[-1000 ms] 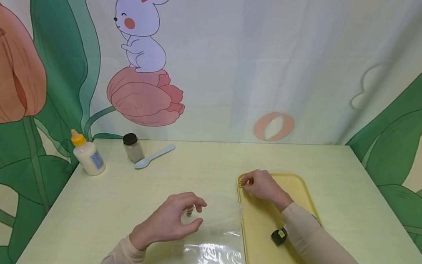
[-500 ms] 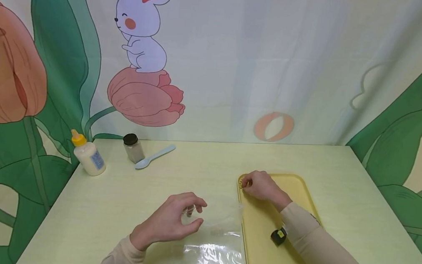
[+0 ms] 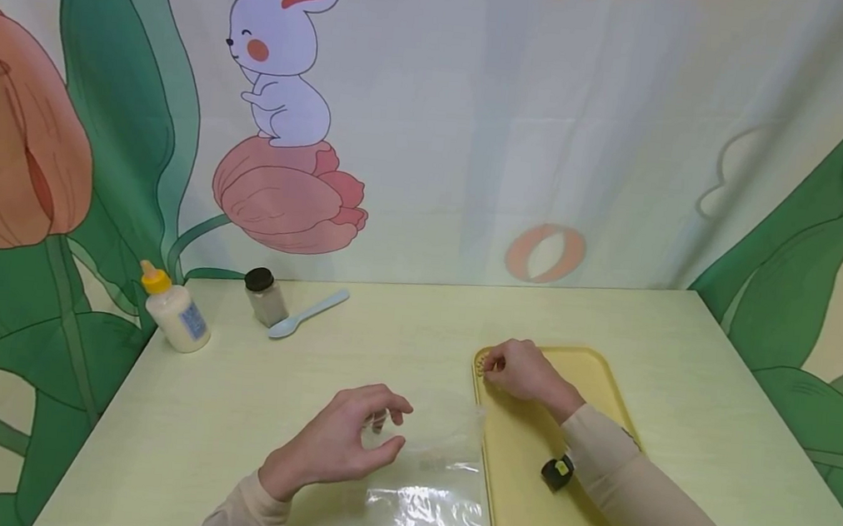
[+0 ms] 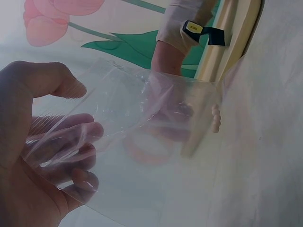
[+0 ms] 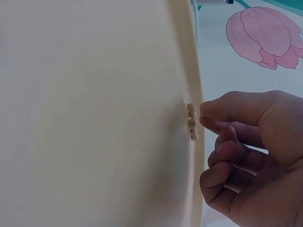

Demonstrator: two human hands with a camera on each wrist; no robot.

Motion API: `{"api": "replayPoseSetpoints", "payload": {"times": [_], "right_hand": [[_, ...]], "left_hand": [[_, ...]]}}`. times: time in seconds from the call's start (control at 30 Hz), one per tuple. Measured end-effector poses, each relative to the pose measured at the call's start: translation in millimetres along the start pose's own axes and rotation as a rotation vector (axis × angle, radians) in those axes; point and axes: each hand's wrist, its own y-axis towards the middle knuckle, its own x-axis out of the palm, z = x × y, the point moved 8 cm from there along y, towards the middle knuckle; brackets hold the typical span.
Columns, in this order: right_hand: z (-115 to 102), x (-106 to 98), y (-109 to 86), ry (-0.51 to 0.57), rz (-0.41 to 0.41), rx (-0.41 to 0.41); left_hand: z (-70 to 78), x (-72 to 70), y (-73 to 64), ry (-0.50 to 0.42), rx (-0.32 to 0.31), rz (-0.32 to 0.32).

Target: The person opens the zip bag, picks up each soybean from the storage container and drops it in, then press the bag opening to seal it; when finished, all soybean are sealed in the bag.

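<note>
Small, pale and knobbly, the beaded strip lies at the rim of the yellow tray; whether the right grip pinches it I cannot tell. The left grip is loosely parted against clear, creased, glossy plastic.

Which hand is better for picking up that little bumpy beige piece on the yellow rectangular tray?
Probably the right hand: it is right at the bumpy piece, by the tray's edge. The left hand is farther from it, over at the clear, shiny plastic bag.
</note>
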Motion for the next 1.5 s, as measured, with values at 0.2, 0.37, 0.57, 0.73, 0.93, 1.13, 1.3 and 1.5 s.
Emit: {"api": "replayPoseSetpoints", "payload": {"times": [0.2, 0.37, 0.57, 0.73, 0.93, 1.13, 1.3, 1.5], "right_hand": [[-2.7, -6.6, -3.4, 0.027, 0.018, 0.012], [-9.2, -13.5, -8.0, 0.046, 0.038, -0.006], [-16.1, -20.3, -16.1, 0.074, 0.049, -0.025], [-23.2, -26.7, -25.5, 0.102, 0.077, -0.07], [-37.0, -38.2, -36.1, 0.109, 0.114, -0.099], [-52.4, -48.5, -45.0, 0.124, 0.15, -0.136], [-66.4, -55.3, -51.0, 0.148, 0.161, -0.16], [-79.3, -62.3, -55.9, 0.167, 0.184, -0.197]], "left_hand": [[-0.4, -0.2, -0.5, -0.002, -0.011, -0.002], [-0.6, -0.5, -0.9, -0.006, -0.016, -0.002], [0.5, -3.0, -0.1, 0.004, -0.004, 0.005], [-0.3, -4.8, 0.4, 0.015, -0.017, 0.003], [-1.0, -4.8, 0.3, 0.01, -0.016, 0.008], [-1.3, -4.2, -0.2, 0.007, -0.02, 0.005], [-1.8, -4.3, 0.0, 0.005, -0.026, 0.003], [-1.9, -4.2, 0.0, 0.005, -0.025, 0.004]]}}
